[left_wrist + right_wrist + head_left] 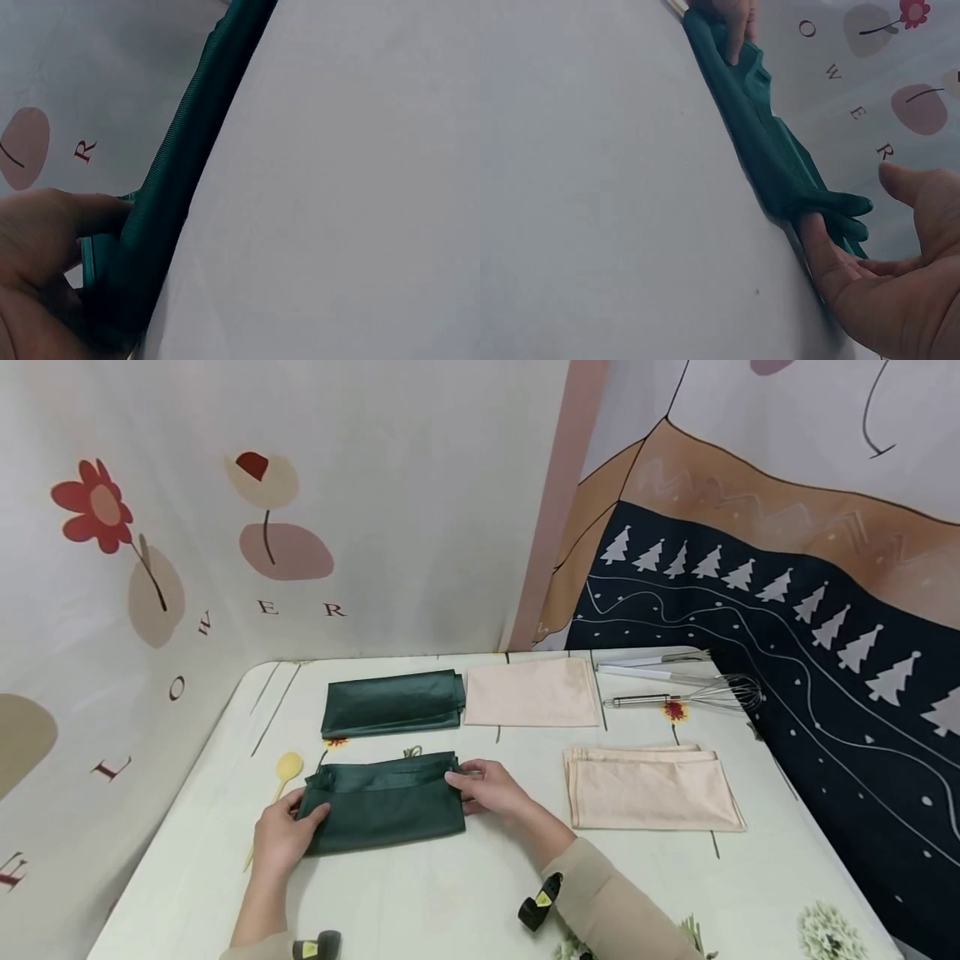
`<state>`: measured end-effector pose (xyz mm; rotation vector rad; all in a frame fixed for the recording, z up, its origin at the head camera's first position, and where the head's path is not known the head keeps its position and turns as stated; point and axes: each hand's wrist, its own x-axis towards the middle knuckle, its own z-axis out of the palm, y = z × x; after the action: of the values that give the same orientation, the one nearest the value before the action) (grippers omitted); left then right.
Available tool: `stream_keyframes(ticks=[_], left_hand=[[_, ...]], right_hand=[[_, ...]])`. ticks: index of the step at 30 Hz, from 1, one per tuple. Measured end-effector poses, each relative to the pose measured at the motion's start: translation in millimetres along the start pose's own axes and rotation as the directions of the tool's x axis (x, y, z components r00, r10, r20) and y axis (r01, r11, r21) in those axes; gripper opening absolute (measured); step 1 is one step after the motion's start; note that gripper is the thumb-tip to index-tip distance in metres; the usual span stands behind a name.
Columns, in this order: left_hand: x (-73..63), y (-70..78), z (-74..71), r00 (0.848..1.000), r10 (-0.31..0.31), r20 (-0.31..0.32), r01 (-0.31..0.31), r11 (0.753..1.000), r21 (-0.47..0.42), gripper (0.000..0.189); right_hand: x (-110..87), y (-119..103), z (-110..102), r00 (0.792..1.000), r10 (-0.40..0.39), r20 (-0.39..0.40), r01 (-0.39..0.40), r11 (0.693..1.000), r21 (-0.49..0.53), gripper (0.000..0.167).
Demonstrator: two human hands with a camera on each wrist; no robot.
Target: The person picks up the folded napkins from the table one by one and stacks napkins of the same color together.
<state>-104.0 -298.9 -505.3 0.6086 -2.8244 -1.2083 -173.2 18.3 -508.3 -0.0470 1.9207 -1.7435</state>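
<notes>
A dark green folded cloth (390,810) lies on the near left part of the table, its layered upper edge a little uneven. At its left end my left hand (281,839) grips it, thumb on top and the other fingers behind the edge. In the left wrist view the left hand (37,262) holds the thick fold of the cloth (180,172). My right hand (495,793) is at the opposite end. As the right wrist view shows, the fingers of the right hand (900,277) touch under the loose layers of the cloth (765,157), with the thumb raised apart from them.
Behind lie another green folded cloth (393,703) and a pale pink folded cloth (531,693). To the right is a peach folded cloth (652,789). A whisk (682,700) and other long utensils rest at the back right. A yellow spoon (288,767) lies beside the left hand.
</notes>
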Motion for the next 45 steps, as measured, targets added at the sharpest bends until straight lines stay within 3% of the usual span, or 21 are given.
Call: stream_keyframes(ticks=[8,11,14,17,20,24,28,33,41,45], left_hand=[[0.0,5.5,1.1,0.998,-0.057,0.035,0.063,0.979,-0.195,0.059],[-0.3,5.3,2.9,0.997,-0.076,0.008,0.075,0.968,-0.238,0.059],[-0.1,5.0,4.8,0.995,-0.095,-0.028,0.084,0.962,-0.26,0.061],[-0.4,5.0,5.1,0.99,-0.125,-0.06,0.107,0.964,-0.244,0.064],[-0.5,4.4,4.6,0.984,-0.148,-0.096,0.129,0.976,-0.177,0.06],[0.6,2.1,2.8,0.984,-0.144,-0.106,0.138,0.988,-0.063,0.057],[1.8,-2.1,-3.3,0.986,-0.163,-0.029,0.163,0.987,-0.002,0.07],[2.0,-10.2,-9.5,0.982,-0.177,0.071,0.181,0.982,-0.054,0.074],[7.4,-17.2,-3.1,0.986,-0.161,0.039,0.166,0.96,-0.227,0.068],[8.4,-18.6,-2.3,0.984,-0.169,0.056,0.178,0.95,-0.258,0.072]], right_hand=[[-0.6,2,9,0.999,0.004,-0.036,-0.001,0.996,0.088,0.071],[-0.8,3,11,0.999,-0.015,-0.046,0.016,0.999,0.041,0.064],[-1.4,4,12,0.995,-0.075,-0.058,0.07,0.994,-0.083,0.044],[-2.0,3,12,0.989,-0.135,-0.056,0.118,0.963,-0.243,0.027],[-4.2,4,11,0.99,-0.142,-0.021,0.125,0.919,-0.373,0.034],[-6.9,6,10,0.993,-0.111,0.052,0.122,0.893,-0.432,0.03],[-7.2,8,9,0.992,-0.091,0.085,0.117,0.912,-0.392,0.023],[-5.2,11,9,0.994,-0.073,0.079,0.095,0.943,-0.32,0.021],[3.0,10,8,0.99,-0.141,-0.005,0.135,0.959,-0.251,0.017],[5.6,10,6,0.991,-0.132,0.003,0.129,0.967,-0.222,0.016]])
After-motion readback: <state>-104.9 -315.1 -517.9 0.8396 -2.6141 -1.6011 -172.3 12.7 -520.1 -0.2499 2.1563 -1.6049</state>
